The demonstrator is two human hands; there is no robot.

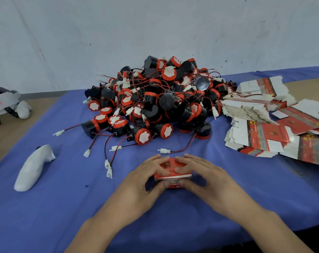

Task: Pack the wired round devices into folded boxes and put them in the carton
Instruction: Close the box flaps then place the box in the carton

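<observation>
At the near edge of the blue cloth [45, 207]: a red folded box [173, 172], held from both sides.
Left hand [146, 178]: fingers curled over the box's top, thumb on its near face.
Right hand [203, 177]: clamped likewise (thumbs nearly meet in front).
Wired round devices [155, 99]: heaped behind the box, apart from it.
Flat boxes [264, 132]: stacked at right.
</observation>
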